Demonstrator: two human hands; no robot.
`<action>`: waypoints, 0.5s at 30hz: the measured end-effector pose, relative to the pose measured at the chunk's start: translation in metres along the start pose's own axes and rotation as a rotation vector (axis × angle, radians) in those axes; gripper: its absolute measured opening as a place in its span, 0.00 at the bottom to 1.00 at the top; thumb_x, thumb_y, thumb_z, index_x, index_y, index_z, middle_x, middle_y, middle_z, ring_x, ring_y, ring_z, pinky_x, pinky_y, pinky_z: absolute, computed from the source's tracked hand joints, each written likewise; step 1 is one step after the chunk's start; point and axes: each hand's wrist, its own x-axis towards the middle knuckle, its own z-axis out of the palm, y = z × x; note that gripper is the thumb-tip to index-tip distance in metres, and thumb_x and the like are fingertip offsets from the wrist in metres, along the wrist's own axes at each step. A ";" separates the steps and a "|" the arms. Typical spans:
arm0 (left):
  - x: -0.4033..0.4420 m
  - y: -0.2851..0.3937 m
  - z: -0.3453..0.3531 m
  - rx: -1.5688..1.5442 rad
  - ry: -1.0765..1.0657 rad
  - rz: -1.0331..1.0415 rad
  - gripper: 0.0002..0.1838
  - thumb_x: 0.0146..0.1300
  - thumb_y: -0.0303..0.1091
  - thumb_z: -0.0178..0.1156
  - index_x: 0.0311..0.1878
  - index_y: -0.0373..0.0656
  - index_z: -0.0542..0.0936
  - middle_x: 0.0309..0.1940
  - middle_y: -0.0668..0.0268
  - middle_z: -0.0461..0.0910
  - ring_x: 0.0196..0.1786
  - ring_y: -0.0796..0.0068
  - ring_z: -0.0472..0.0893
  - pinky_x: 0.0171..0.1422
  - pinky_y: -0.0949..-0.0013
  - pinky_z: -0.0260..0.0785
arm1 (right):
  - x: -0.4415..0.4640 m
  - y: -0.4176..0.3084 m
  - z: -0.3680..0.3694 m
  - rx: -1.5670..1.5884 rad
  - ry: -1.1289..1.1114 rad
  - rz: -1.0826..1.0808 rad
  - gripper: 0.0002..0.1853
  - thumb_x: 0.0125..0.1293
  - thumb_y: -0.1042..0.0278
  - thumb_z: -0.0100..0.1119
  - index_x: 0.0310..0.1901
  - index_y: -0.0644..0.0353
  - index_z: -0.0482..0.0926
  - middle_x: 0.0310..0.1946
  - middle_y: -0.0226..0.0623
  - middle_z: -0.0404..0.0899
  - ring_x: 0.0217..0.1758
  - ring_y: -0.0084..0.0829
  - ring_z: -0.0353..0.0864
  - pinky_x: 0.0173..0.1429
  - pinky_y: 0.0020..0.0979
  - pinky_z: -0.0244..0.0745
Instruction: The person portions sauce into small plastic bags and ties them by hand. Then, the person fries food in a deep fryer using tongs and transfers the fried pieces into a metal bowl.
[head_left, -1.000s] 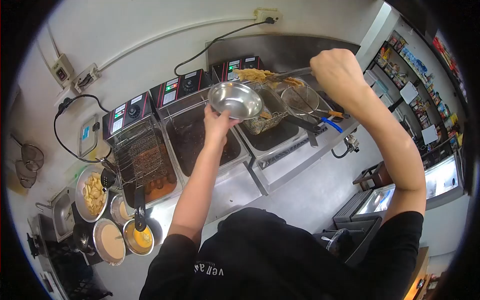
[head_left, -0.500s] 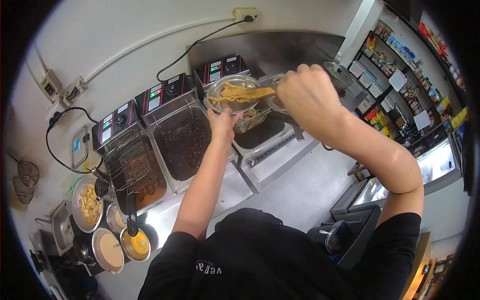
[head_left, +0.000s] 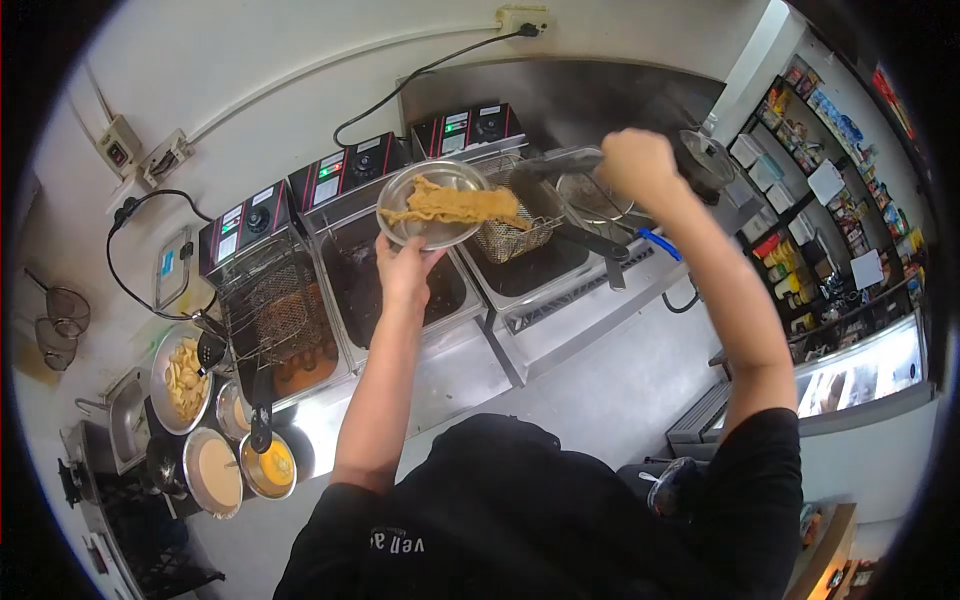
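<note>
A shiny metal bowl (head_left: pixel 397 213) is held up by its near rim in my left hand (head_left: pixel 405 268), over the middle fryer (head_left: pixel 345 290). Across the bowl lies a long golden fried piece (head_left: pixel 455 204), its right end sticking out past the rim. My right hand (head_left: pixel 638 165) is closed around the handle end of dark tongs (head_left: pixel 565 160), whose tips point left and are apart from the fried piece. Below and right of the bowl, a wire basket (head_left: pixel 515 240) sits on the right fryer (head_left: pixel 530 275).
The left fryer (head_left: pixel 305 375) holds reddish oil and a wire basket (head_left: pixel 275 310). Bowls of pale slices (head_left: pixel 187 380), beige batter (head_left: pixel 215 473) and yellow liquid (head_left: pixel 272 467) stand at the lower left. A round strainer (head_left: pixel 590 197) lies right of the right fryer.
The fried piece, earlier hanging from the tongs, now rests in the bowl. The tongs have let it go and moved right with my right hand, while the bowl has shifted left.
</note>
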 end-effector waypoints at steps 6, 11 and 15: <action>-0.027 0.011 -0.034 0.145 0.010 -0.034 0.30 0.60 0.16 0.49 0.67 0.38 0.56 0.55 0.51 0.71 0.50 0.58 0.80 0.49 0.60 0.81 | 0.029 -0.038 0.115 0.134 -0.179 -0.117 0.14 0.54 0.55 0.67 0.37 0.56 0.84 0.39 0.42 0.84 0.44 0.38 0.85 0.47 0.37 0.80; -0.041 0.009 -0.047 0.172 0.025 -0.080 0.27 0.61 0.18 0.51 0.64 0.41 0.62 0.50 0.55 0.75 0.47 0.64 0.82 0.47 0.63 0.82 | 0.046 -0.027 0.145 0.209 -0.244 -0.123 0.17 0.54 0.54 0.67 0.38 0.58 0.84 0.40 0.44 0.84 0.45 0.40 0.85 0.49 0.38 0.79; -0.048 0.004 -0.046 0.176 0.044 -0.063 0.27 0.60 0.18 0.51 0.64 0.42 0.63 0.50 0.58 0.76 0.45 0.66 0.82 0.43 0.66 0.82 | 0.050 -0.010 0.138 0.252 -0.281 -0.105 0.19 0.54 0.52 0.66 0.37 0.61 0.84 0.40 0.47 0.84 0.46 0.43 0.84 0.50 0.40 0.79</action>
